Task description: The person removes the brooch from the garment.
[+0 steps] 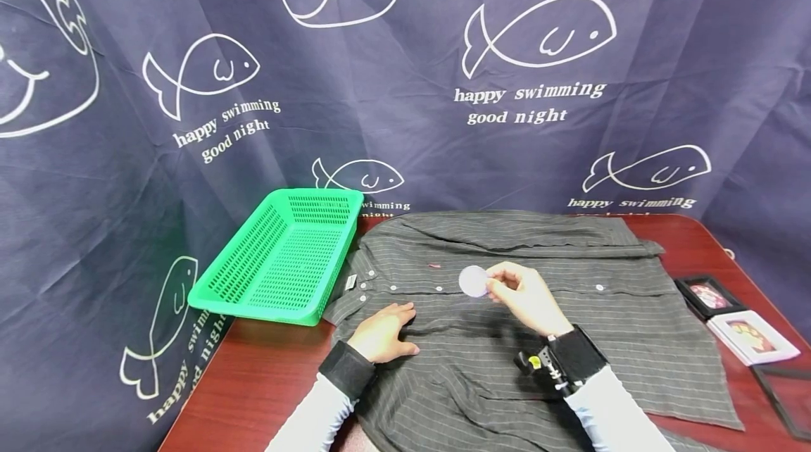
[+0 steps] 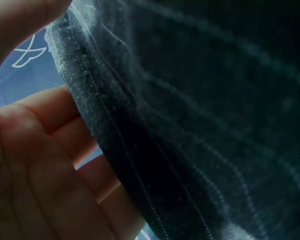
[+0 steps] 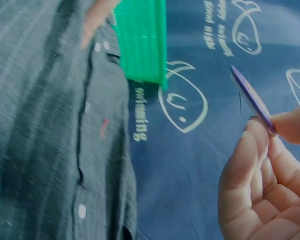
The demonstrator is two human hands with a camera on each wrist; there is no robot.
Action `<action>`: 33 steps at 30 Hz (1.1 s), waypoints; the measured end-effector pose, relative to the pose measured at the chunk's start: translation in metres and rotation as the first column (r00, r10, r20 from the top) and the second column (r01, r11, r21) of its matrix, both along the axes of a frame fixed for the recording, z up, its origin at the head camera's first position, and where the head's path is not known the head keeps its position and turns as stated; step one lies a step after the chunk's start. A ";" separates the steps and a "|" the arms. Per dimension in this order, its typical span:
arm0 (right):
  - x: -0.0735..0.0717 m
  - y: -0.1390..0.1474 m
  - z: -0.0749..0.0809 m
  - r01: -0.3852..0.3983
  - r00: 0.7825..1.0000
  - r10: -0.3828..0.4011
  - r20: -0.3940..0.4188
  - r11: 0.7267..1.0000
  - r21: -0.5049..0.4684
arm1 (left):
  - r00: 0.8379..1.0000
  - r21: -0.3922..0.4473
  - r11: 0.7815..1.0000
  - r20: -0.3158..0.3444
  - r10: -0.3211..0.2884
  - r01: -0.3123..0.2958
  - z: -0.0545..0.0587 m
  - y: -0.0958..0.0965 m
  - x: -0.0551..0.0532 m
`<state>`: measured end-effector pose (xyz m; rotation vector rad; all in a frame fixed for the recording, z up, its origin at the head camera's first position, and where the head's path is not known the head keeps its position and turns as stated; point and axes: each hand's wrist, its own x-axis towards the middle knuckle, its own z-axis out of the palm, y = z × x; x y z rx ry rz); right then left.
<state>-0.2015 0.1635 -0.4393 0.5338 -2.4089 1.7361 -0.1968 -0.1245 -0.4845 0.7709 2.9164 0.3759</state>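
My right hand (image 1: 527, 297) pinches a round badge (image 1: 474, 281) by its edge, between thumb and fingers, above the shirt. In the right wrist view the badge (image 3: 251, 97) is seen edge-on, purple-rimmed, with a thin pin (image 3: 241, 104) standing off its back. A dark grey striped button-up shirt (image 1: 507, 346) lies spread on the table, its collar to the left. My left hand (image 1: 379, 334) rests on the shirt near the collar, fingers extended. The left wrist view shows a fold of shirt cloth (image 2: 155, 150) hiding those fingertips.
A green plastic basket (image 1: 285, 272) stands left of the collar. A small red mark (image 1: 434, 266) shows on the shirt beside the button row. Framed pictures (image 1: 754, 336) lie at the right on the red-brown table (image 1: 266, 374). A fish-printed curtain (image 1: 380, 100) hangs behind.
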 end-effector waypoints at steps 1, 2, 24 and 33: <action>0.000 0.003 0.001 0.007 1.000 -0.007 -0.008 1.000 -0.007 | 1.000 -0.002 1.000 0.001 0.001 -0.001 0.000 0.000 0.000; -0.001 0.005 0.002 0.016 1.000 -0.016 -0.013 1.000 -0.015 | 1.000 -0.002 1.000 -0.001 0.000 0.000 -0.001 0.000 0.000; 0.001 0.027 0.014 0.117 0.993 -0.117 0.007 0.987 -0.108 | 1.000 0.060 0.998 -0.025 -0.007 0.008 0.002 0.002 0.000; 0.006 0.026 0.018 0.138 0.989 -0.143 -0.033 0.984 -0.108 | 0.995 0.299 0.953 -0.073 0.061 -0.037 0.011 0.018 -0.004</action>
